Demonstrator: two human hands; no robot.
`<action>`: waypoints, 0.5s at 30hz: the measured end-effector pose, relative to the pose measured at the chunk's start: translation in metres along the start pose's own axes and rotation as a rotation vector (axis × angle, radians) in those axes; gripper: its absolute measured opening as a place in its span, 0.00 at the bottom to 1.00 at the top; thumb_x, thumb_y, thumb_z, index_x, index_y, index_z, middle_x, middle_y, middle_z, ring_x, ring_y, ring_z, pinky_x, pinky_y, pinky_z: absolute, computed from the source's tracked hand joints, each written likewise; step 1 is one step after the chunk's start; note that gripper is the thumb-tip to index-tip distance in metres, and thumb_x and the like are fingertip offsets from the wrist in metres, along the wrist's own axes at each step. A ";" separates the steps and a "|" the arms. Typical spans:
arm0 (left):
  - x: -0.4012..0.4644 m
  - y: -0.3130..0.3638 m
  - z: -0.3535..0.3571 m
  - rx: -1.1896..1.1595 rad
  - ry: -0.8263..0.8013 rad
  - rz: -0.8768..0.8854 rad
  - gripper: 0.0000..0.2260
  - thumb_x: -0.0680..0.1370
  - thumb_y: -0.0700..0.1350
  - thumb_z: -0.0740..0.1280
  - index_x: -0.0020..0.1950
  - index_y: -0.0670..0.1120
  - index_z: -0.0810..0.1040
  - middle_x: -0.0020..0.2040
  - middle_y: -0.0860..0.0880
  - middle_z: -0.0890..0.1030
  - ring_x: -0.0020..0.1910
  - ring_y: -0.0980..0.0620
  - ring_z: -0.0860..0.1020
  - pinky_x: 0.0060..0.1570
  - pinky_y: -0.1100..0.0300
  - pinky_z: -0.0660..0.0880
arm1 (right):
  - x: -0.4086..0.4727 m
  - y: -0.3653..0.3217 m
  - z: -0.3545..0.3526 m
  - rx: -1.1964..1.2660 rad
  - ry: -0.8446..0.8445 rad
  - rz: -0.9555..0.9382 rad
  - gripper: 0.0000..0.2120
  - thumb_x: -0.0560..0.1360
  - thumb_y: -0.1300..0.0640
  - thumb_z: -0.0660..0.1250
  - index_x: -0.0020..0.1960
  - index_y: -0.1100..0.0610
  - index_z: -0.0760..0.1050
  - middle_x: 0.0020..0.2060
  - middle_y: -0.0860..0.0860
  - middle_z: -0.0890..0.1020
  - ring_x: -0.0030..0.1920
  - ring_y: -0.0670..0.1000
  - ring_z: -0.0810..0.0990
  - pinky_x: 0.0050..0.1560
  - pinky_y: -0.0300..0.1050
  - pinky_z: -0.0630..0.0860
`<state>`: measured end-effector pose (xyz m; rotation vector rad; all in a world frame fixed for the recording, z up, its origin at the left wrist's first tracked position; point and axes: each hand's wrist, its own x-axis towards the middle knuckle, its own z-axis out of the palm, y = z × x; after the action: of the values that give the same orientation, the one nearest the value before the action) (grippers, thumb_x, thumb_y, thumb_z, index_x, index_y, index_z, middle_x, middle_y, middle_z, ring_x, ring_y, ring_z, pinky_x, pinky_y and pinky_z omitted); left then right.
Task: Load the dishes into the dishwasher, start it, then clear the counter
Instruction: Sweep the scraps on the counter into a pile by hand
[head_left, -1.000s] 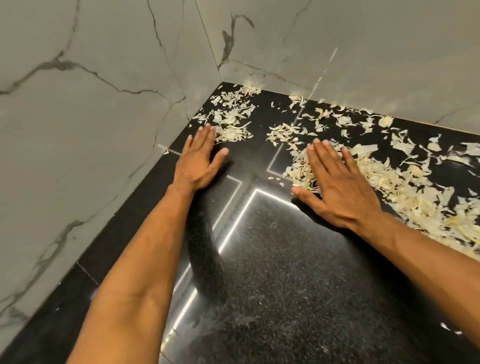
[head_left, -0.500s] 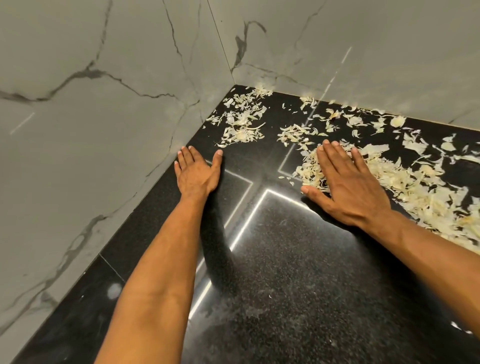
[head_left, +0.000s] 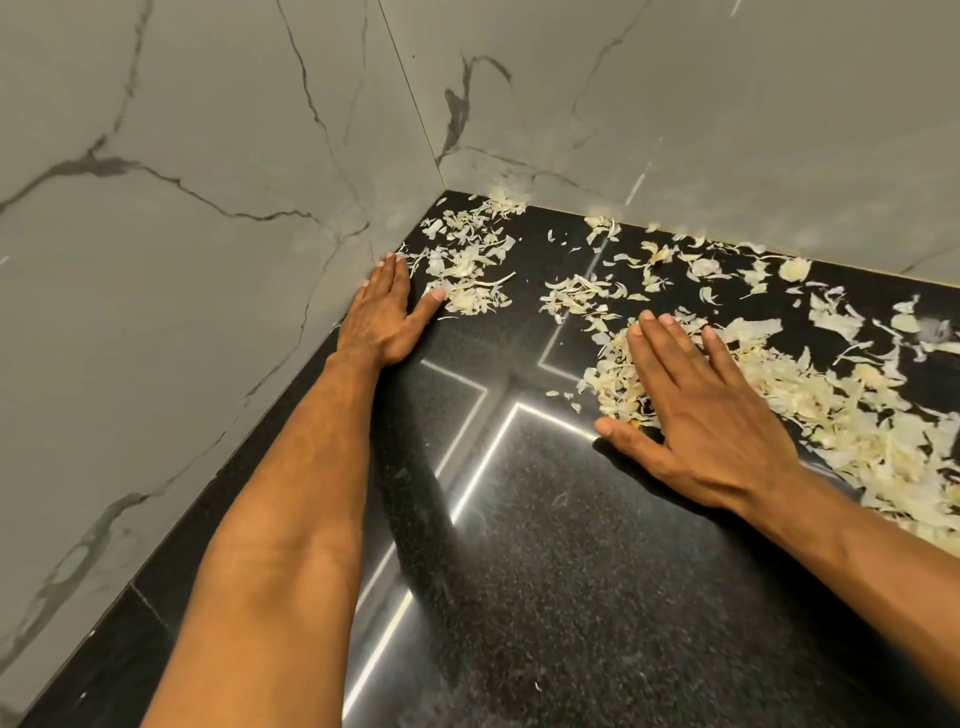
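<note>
Grey marble-veined wall tiles (head_left: 208, 260) meet at a corner behind.

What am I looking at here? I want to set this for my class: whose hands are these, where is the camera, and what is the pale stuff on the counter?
The camera sits on a person's head, looking down at their own bare arms. The left hand lies flat on the black counter beside the marble wall. The right hand lies flat on a heap of pale peelings; more peelings are scattered toward the corner. Neither hand holds anything. No dishes or dishwasher show.
</note>
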<state>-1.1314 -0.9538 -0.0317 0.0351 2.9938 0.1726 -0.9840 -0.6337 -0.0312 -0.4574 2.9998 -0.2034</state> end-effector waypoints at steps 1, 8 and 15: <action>0.003 0.000 0.000 0.001 0.002 0.004 0.37 0.78 0.69 0.44 0.80 0.47 0.42 0.80 0.47 0.43 0.79 0.50 0.44 0.75 0.51 0.44 | 0.000 -0.001 0.000 -0.009 -0.009 0.003 0.45 0.69 0.25 0.27 0.76 0.54 0.28 0.75 0.52 0.31 0.75 0.50 0.29 0.74 0.47 0.29; -0.006 0.020 0.003 -0.015 -0.001 0.283 0.38 0.77 0.68 0.44 0.80 0.47 0.44 0.80 0.49 0.44 0.78 0.52 0.44 0.75 0.53 0.42 | -0.003 0.000 -0.005 -0.008 -0.050 0.017 0.46 0.68 0.25 0.28 0.76 0.54 0.28 0.75 0.52 0.31 0.75 0.50 0.30 0.73 0.51 0.28; 0.015 0.018 0.001 -0.105 0.117 -0.040 0.34 0.81 0.65 0.44 0.80 0.45 0.45 0.80 0.45 0.46 0.78 0.47 0.45 0.75 0.48 0.44 | 0.001 0.000 -0.001 0.006 -0.035 0.014 0.45 0.69 0.25 0.28 0.76 0.54 0.29 0.74 0.51 0.31 0.74 0.50 0.29 0.72 0.50 0.27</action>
<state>-1.1459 -0.9355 -0.0324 -0.0471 3.0933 0.3384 -0.9852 -0.6337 -0.0305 -0.4347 2.9664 -0.2013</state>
